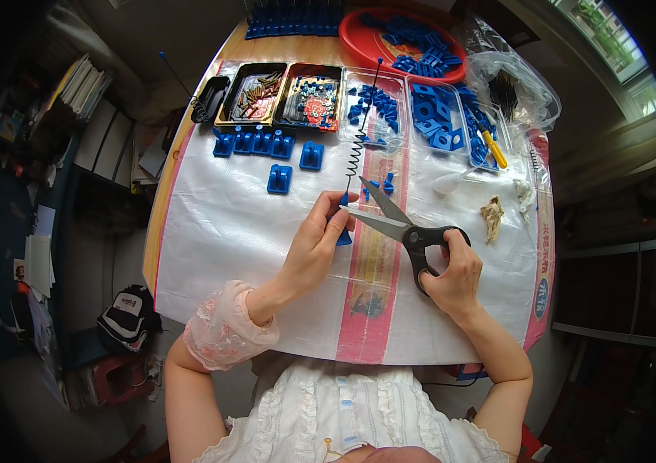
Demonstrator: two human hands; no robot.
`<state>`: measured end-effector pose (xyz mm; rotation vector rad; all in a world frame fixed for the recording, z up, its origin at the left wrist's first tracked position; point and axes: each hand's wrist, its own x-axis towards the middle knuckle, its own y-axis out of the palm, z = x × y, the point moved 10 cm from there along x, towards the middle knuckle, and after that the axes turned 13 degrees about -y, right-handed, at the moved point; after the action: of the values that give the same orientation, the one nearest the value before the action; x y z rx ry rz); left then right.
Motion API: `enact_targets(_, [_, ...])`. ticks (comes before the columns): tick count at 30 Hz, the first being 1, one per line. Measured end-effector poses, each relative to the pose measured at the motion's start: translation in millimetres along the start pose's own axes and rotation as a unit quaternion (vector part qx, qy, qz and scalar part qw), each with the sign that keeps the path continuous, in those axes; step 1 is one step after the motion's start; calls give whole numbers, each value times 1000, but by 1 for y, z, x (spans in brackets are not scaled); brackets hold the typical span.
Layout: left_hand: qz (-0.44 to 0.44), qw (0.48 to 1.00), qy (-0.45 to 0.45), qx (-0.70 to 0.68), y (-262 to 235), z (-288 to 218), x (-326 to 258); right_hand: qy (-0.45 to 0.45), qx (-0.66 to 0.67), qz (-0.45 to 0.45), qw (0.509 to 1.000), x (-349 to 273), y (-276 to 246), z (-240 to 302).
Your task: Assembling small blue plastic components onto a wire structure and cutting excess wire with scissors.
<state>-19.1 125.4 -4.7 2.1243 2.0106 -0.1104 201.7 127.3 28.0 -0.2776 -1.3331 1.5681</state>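
My left hand is closed on a small blue plastic part, mostly hidden behind the fingers. From that part a thin black coiled wire rises away from me, straight at its far end with a tiny blue tip. In my right hand is a pair of scissors with black handles, the fingers through the loops. Their blades stand apart, and the lower blade's tip reaches my left fingers beside the blue part. Whether the blade touches the part I cannot tell. Small loose blue pieces lie just beyond the blades.
Several square blue blocks stand at left. Behind them, black trays hold brass-coloured screws and small nuts. Clear trays of blue parts, a yellow-handled tool, a red basin, a plastic bag and a crumpled cloth lie farther right.
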Motion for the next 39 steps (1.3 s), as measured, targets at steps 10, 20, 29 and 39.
enact_targets(10, [30,998,-10,-52,1,10,4,2,1,0,1000,-1,1,-1])
enact_targets(20, [28,996,-21,-82,1,13,6,0,1,2,1000,-1,1,-1])
enact_targets(29, [44,996,-29,-78,1,14,6,-1,4,-4,1000,-1,0,0])
enact_targets(39, [46,991,-35,-120,2,13,7,-5,3,-4,1000,-1,1,0])
